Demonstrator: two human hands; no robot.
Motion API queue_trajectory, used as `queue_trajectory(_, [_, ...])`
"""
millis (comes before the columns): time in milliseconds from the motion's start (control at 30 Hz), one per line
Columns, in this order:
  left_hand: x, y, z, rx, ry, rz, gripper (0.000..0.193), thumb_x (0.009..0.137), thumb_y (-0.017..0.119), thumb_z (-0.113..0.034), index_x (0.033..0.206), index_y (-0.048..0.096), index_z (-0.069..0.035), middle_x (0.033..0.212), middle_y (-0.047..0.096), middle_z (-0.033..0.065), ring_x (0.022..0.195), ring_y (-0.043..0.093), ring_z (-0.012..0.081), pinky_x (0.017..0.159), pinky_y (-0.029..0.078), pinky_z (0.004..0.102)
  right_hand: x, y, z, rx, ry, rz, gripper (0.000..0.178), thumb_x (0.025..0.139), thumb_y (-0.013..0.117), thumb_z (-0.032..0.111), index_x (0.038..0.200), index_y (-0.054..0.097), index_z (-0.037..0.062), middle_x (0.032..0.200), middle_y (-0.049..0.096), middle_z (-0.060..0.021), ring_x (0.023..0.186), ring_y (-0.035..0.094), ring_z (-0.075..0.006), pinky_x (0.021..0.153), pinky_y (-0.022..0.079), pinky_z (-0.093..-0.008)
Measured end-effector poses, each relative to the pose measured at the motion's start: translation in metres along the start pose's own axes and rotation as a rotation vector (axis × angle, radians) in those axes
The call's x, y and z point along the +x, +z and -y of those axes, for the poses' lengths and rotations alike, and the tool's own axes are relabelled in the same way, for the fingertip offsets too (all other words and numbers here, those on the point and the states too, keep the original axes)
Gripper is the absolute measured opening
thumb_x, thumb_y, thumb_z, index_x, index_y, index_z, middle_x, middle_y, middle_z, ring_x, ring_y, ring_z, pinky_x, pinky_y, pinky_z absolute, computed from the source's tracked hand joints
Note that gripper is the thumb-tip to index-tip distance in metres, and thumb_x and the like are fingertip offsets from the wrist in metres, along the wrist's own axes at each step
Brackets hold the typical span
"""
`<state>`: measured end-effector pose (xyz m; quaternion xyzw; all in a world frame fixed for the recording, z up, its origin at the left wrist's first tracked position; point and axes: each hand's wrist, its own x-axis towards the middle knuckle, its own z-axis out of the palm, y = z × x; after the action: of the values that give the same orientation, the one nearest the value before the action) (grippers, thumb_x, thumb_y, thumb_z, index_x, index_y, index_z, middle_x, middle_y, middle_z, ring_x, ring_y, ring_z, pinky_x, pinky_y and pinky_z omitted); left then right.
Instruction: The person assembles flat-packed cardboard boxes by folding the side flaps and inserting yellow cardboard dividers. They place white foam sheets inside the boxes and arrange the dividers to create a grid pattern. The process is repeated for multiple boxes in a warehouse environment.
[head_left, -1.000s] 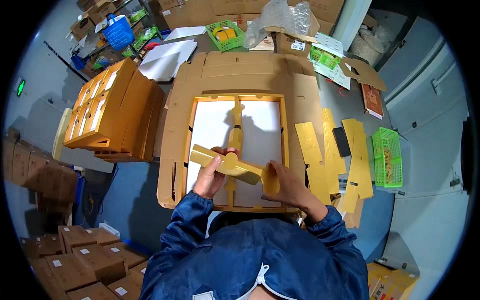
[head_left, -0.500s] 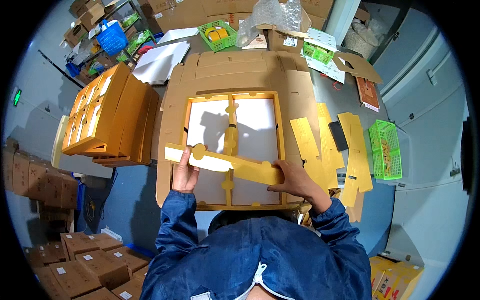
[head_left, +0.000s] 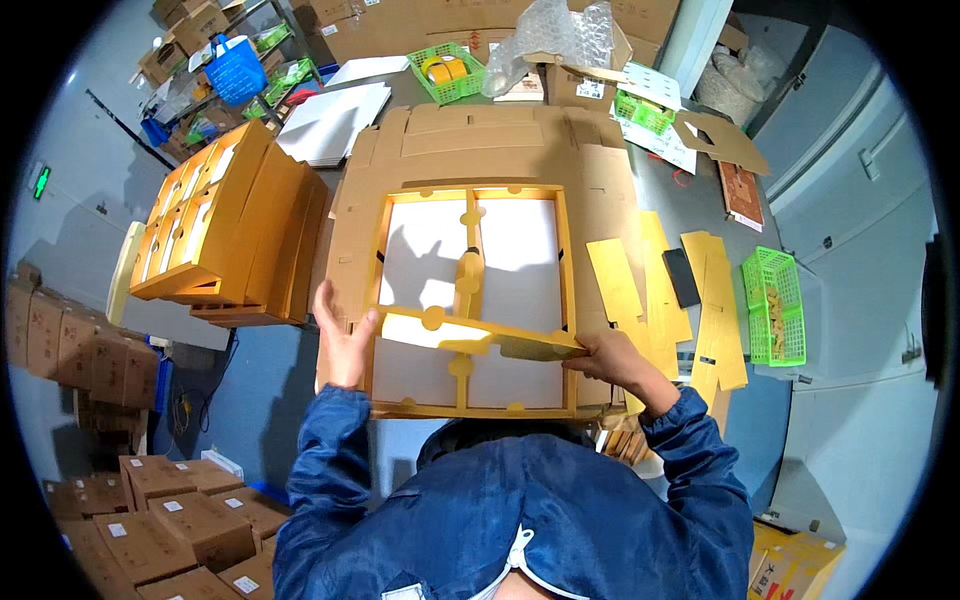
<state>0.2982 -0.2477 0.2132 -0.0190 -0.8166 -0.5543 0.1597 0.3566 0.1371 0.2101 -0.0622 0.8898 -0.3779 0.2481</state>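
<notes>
A yellow divider strip point(head_left: 450, 331) with a rounded tab slants across the yellow frame box point(head_left: 388, 240), over its lower half. My right hand point(head_left: 620, 362) pinches the strip's right end near the box's right side. At the opposite end is my left hand point(head_left: 345, 340), its fingers spread and pointing up, the thumb close to or against the strip. White panels point(head_left: 520, 240) line the box, and a yellow divider point(head_left: 467, 270) with round tabs runs down its middle. The box rests on flattened cardboard point(head_left: 460, 150).
To the right lie yellow strips point(head_left: 618, 280), a black phone-like slab point(head_left: 681, 277) and a green basket point(head_left: 774, 330) of small tan pieces. Finished-looking yellow boxes point(head_left: 245, 220) are stacked at left, near white sheets point(head_left: 330, 120). Behind are a green basket point(head_left: 462, 90) with tape and bubble wrap point(head_left: 545, 50).
The strip has shifted right and turned more edge-on. My left hand has loosened from its left end and spread its fingers, moving left. My right hand has moved slightly right, still holding the strip.
</notes>
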Motion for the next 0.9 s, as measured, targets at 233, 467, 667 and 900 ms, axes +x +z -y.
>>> queue_trajectory(233, [0.003, -0.035, -0.035, 0.705, 0.014, 1.071, 0.048, 0.07, 0.076, -0.04, 0.099, 0.062, -0.005, 0.089, 0.065, 0.0192, 0.083, 0.062, 0.0359, 0.075, 0.049, 0.042, -0.003, -0.006, 0.019, -0.346, -0.21, 0.099, 0.042, 0.077, 0.068, 0.042, 0.083, 0.056, 0.0024, 0.073, 0.061, -0.0199, 0.074, 0.061, -0.0382, 0.064, 0.046, -0.044])
queue_trajectory(467, [-0.004, -0.037, -0.013, 0.793, 0.1, 0.959, 0.034, 0.074, 0.073, -0.036, 0.089, 0.065, -0.007, 0.082, 0.066, 0.0157, 0.076, 0.064, 0.0318, 0.068, 0.051, 0.0385, -0.003, 0.019, 0.024, -0.408, -0.382, -0.115, 0.056, 0.079, 0.059, 0.057, 0.087, 0.055, 0.0017, 0.078, 0.062, -0.0195, 0.076, 0.062, -0.0368, 0.066, 0.05, -0.0437])
queue_trajectory(667, [-0.009, -0.037, 0.008, 0.745, 0.313, 0.881, 0.034, 0.072, 0.074, -0.037, 0.081, 0.062, -0.007, 0.074, 0.064, 0.0138, 0.068, 0.064, 0.0319, 0.062, 0.051, 0.0394, -0.001, 0.019, 0.016, -0.397, -0.321, -0.063, 0.049, 0.084, 0.057, 0.051, 0.081, 0.055, 0.0025, 0.068, 0.061, -0.0172, 0.064, 0.061, -0.0371, 0.059, 0.049, -0.0439])
queue_trajectory(900, [-0.003, -0.034, -0.008, 0.813, 0.197, 1.022, 0.039, 0.074, 0.073, -0.038, 0.088, 0.061, -0.004, 0.082, 0.065, 0.0167, 0.078, 0.063, 0.0341, 0.068, 0.05, 0.0407, -0.001, 0.018, 0.02, -0.4, -0.276, -0.023, 0.049, 0.087, 0.051, 0.051, 0.079, 0.056, 0.0036, 0.068, 0.06, -0.0174, 0.065, 0.06, -0.0378, 0.058, 0.047, -0.0446])
